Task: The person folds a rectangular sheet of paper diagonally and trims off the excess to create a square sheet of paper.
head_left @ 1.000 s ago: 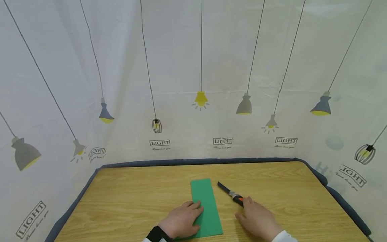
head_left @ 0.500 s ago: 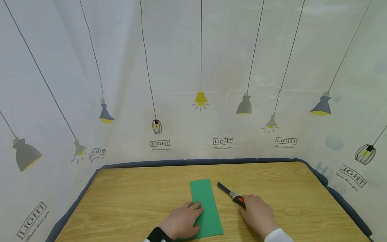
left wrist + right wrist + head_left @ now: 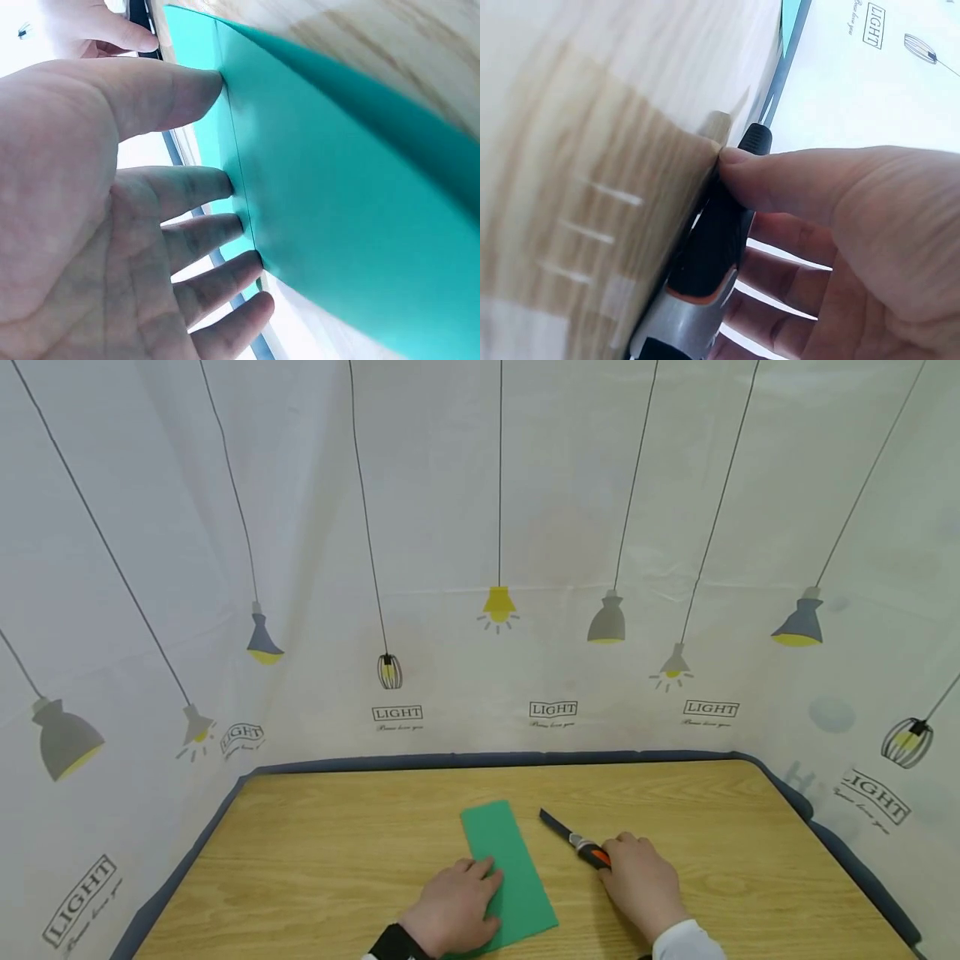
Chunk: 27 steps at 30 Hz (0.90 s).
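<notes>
While walls point(image 3: 450, 527) read "LIGHT" point(image 3: 397, 713), the right hand point(image 3: 641, 885) pinches a cutter point(image 3: 577, 842), left hand point(image 3: 453, 906) outstretched on card point(image 3: 520, 889).

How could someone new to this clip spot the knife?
On the wooden table, look right of the green sheet. The right hand holds one end of the knife. It is slim and dark with an orange patch, unlike the plain sheet.

Right hand point(image 3: 855, 210) on a slim black-and-silver tool with orange trim point(image 3: 709, 240) — thumb on the black grip, fingers curled behind. Ribbed end up top, silver section at bottom, cut by frame. Tool runs along the pale wood-grain surface point(image 3: 592, 187); contact unclear. Flat green sliver point(image 3: 788, 22) at top edge — white backdrop point(image 3: 840, 105) beyond, boxed "LIGHT" print point(image 3: 874, 25).
</notes>
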{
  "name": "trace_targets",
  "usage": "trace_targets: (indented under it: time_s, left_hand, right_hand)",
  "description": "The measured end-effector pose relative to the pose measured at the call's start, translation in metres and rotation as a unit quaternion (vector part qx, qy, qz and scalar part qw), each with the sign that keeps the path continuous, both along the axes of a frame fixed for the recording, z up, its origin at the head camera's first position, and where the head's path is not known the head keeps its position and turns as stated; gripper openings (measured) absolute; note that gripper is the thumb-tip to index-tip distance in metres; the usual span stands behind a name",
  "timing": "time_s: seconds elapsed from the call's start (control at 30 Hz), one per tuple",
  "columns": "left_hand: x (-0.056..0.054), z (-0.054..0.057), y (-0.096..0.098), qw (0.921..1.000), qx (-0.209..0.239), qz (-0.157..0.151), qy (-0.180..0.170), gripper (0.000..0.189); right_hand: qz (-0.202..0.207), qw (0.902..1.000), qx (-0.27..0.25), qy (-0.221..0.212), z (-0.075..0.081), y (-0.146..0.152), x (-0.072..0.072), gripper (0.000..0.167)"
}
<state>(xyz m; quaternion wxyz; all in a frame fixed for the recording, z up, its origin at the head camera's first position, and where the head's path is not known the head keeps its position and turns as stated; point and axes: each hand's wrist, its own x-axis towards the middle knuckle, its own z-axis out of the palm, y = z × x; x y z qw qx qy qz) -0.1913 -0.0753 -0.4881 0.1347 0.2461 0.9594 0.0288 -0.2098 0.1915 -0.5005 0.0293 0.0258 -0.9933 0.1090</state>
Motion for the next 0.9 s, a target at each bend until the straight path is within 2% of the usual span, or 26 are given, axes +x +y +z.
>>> trace_targets:
  time_s: [0.2,0.5,0.7,0.9]
  left_hand:
    - [0.002,-0.001,-0.004,0.9997,0.003,0.012,0.022,0.067]
    - [0.005,0.001,-0.01,0.999,0.015,0.005,0.043,0.083]
    - [0.005,0.001,-0.01,0.9985,0.009,0.021,0.051,0.088]
    - [0.004,-0.003,-0.009,0.9975,0.001,0.034,0.062,0.091]
  right_hand:
    - [0.003,1.0,0.0,0.0,0.0,0.0,0.0,0.027]
    - [-0.003,0.9994,-0.03,-0.017,0.005,0.0,0.002,0.027]
    - [-0.005,0.9985,-0.05,-0.024,0.011,-0.001,0.007,0.022]
    - [0.015,0.9985,-0.048,-0.021,0.013,-0.003,0.01,0.015]
